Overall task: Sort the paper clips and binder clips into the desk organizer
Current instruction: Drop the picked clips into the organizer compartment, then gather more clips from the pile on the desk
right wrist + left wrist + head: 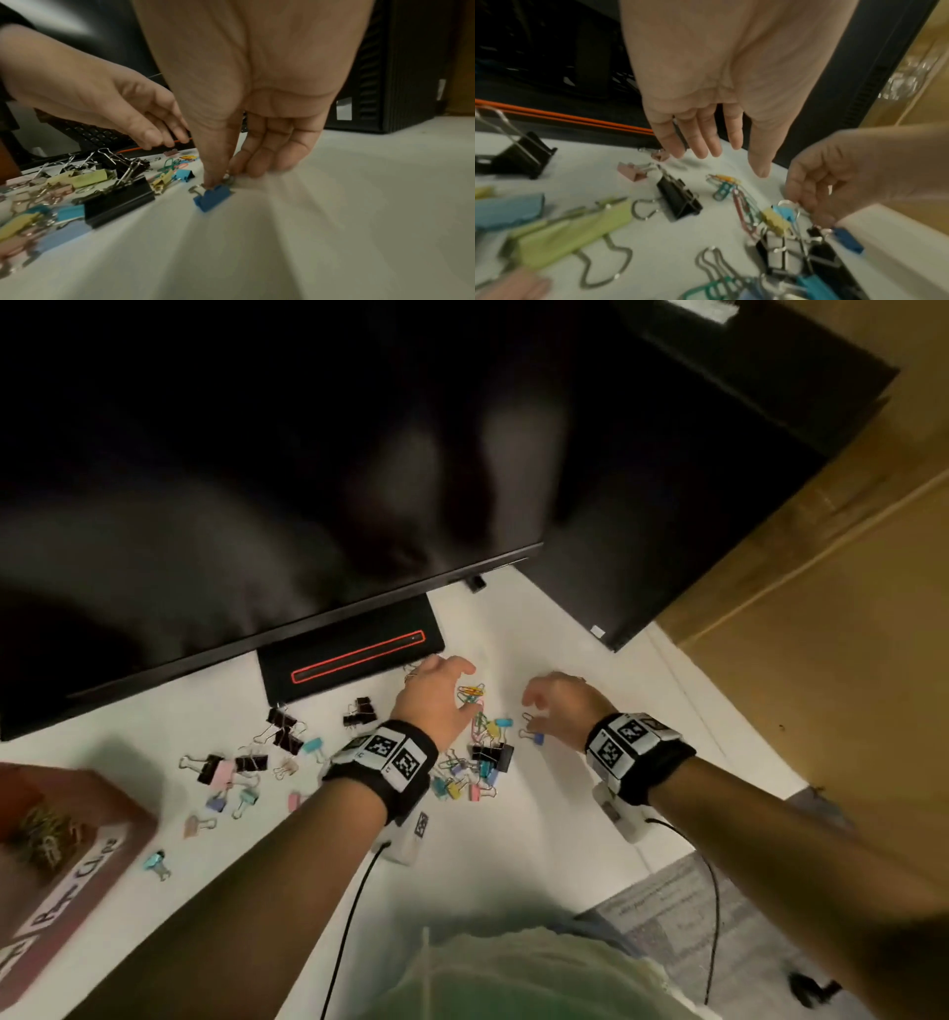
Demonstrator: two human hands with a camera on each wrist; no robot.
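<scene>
Several binder clips [246,762] and coloured paper clips [472,693] lie scattered on the white desk [539,814]. My left hand [459,688] hovers open over the paper clips [725,180], its fingers [706,138] straight and holding nothing. To its right, my right hand [531,719] pinches the wire handles of a small blue binder clip [537,738]; the thumb and fingertips [213,174] press on the handles while the blue binder clip [213,196] touches the desk. The brown desk organizer [118,793] stands at the far left, with paper clips in one compartment.
A dark monitor [257,480] overhangs the back of the desk, its black base with a red line [354,654] just behind my left hand. A black computer tower [693,480] stands at the back right. The desk edge runs diagonally on the right, beside a wooden panel [821,634].
</scene>
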